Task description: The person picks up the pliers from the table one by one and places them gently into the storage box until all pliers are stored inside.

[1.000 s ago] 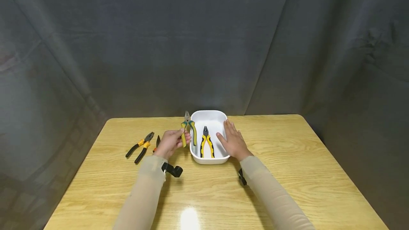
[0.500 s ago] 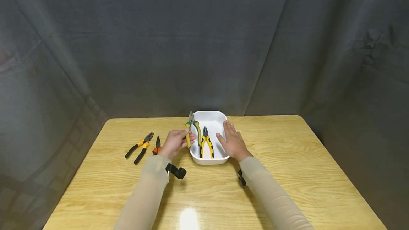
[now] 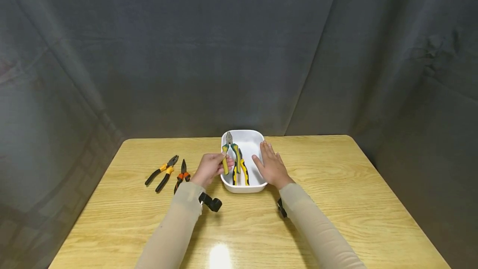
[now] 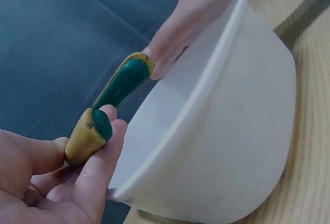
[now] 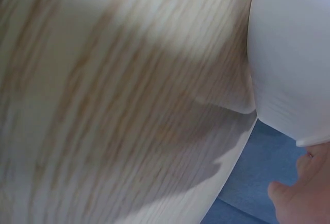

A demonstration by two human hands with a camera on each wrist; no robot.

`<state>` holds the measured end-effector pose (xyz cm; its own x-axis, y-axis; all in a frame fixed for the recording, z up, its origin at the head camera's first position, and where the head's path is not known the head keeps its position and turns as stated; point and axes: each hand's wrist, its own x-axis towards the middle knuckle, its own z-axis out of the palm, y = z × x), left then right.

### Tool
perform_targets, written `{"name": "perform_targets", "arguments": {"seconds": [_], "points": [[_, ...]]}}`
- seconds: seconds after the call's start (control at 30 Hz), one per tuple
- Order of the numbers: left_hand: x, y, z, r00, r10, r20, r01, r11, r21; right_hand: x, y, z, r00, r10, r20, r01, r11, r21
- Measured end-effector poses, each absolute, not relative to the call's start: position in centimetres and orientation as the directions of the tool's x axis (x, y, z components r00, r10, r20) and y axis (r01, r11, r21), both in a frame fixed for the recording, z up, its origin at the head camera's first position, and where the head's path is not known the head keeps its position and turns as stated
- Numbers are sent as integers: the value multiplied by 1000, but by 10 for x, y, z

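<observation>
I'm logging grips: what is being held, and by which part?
The left hand holds the green-and-yellow pliers by the left handle; the right hand holds nothing, only touching the white tray.

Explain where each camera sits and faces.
Head: on the head, facing forward and down at tub and table; left hand, right hand and sleeves show.
Left wrist: on that wrist, facing the held pliers and tub; both hands show partly.
Right wrist: on that wrist, facing table and tub; right hand shows partly.
Shared: head and left wrist both show the held pliers.
</observation>
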<state>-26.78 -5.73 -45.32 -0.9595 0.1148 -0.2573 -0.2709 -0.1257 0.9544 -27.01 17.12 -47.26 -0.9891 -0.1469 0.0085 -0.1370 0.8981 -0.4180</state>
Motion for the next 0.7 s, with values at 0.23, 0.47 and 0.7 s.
{"name": "perform_targets", "arguments": {"seconds": [0.23,0.47,0.7], "points": [[-266,-54,-452,-961,113,-253,-266,-111,958,-269,170,-470,-989,-146,-9,-131,908,-398],[-266,-48,-449,-962,117,-247,-257,-73,964,-270,172,-470,-988,-157,14,-150,909,-389],[-266,-40,-450,-968,92,-233,-233,5,972,-268,173,-472,-986,-166,34,-166,900,-404]]}}
